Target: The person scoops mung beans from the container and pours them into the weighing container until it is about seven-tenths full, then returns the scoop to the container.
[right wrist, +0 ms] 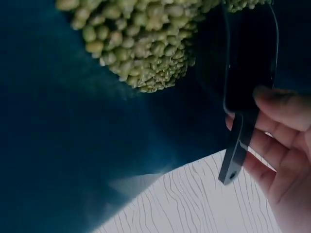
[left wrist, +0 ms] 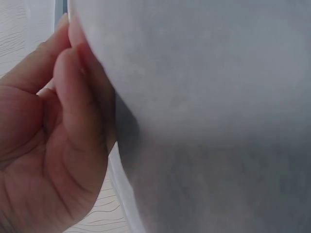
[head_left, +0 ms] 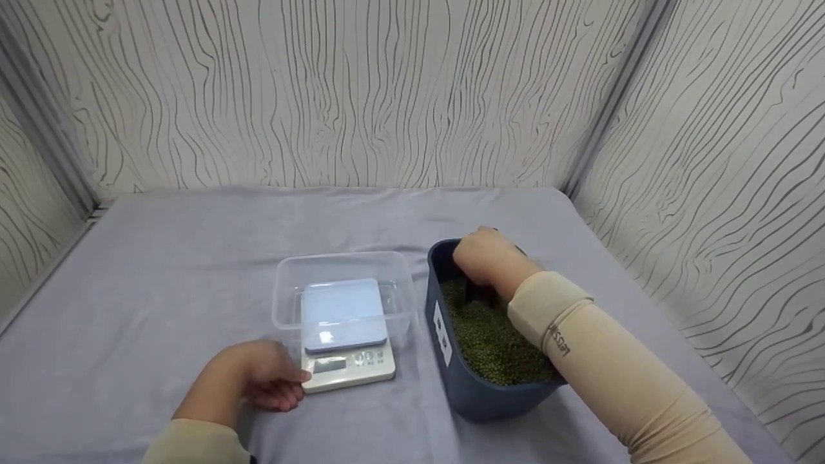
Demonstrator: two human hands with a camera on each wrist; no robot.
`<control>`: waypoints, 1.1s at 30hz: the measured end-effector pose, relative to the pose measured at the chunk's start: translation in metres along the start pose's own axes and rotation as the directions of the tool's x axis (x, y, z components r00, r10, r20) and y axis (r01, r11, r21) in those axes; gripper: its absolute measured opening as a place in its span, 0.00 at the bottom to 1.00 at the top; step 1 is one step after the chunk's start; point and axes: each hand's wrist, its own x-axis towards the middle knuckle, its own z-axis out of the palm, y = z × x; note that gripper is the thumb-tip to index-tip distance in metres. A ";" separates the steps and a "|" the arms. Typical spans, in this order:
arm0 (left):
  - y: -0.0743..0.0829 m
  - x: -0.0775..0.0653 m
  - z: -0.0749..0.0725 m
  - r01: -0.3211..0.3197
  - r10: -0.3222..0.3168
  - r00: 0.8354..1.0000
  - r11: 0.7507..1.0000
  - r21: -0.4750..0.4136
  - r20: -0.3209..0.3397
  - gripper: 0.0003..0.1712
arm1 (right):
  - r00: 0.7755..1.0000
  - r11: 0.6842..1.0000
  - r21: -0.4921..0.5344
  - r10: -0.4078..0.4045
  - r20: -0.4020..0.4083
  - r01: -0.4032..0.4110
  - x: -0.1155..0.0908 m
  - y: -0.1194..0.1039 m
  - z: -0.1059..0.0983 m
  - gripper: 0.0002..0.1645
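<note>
A white digital kitchen scale (head_left: pixel 351 372) lies on the cloth, and a clear plastic container (head_left: pixel 406 299) sits over its platform. My left hand (head_left: pixel 261 372) pinches the scale's front left corner, thumb at the top edge and fingers curled by the side. To the right stands a dark blue bin (head_left: pixel 480 403) holding many small green beans (head_left: pixel 493 341), which look like mung beans. Inside its far end, my right hand (head_left: pixel 490 258) grips a black scoop (right wrist: pixel 250 63). In the right wrist view the scoop's tip meets the beans and its handle passes across the fingers.
Grey-lavender cloth (head_left: pixel 174 270) covers the table. Wood-grain patterned panels (head_left: pixel 335 96) stand behind it and at both sides. The bin has a white label (head_left: pixel 443 335) on its left wall, close beside the clear container.
</note>
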 end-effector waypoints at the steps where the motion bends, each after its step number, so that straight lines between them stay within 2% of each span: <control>1: 0.000 0.000 0.000 -0.001 0.001 1.000 1.000 0.003 -0.001 0.15 | 1.000 1.000 -0.005 0.008 0.005 -0.008 0.000 0.000 0.000 0.13; 5: 0.002 -0.001 0.001 0.000 0.000 1.000 1.000 0.016 -0.007 0.15 | 0.997 0.998 -0.032 0.064 0.052 -0.062 0.000 -0.001 0.002 0.11; 10: 0.001 -0.001 0.002 -0.006 0.006 1.000 1.000 0.025 -0.011 0.15 | 0.986 0.990 0.104 0.084 0.141 -0.099 0.001 -0.003 0.004 0.14; 16: 0.002 -0.002 -0.001 0.004 -0.004 1.000 1.000 0.005 -0.003 0.14 | 0.985 0.976 0.202 0.046 0.167 -0.080 0.002 -0.009 0.007 0.15; 21: 0.002 -0.002 -0.001 0.015 -0.015 1.000 1.000 0.009 -0.009 0.14 | 0.981 0.962 0.272 -0.032 0.191 -0.021 0.004 -0.020 0.013 0.15; 28: 0.004 -0.002 0.000 0.023 -0.023 1.000 1.000 0.010 -0.001 0.15 | 0.954 0.941 0.338 -0.086 0.288 -0.017 0.005 -0.024 0.023 0.14; 33: 0.003 -0.002 -0.001 0.023 -0.023 1.000 1.000 0.000 -0.004 0.15 | 0.926 0.928 0.371 -0.130 0.356 -0.012 0.003 -0.019 0.024 0.19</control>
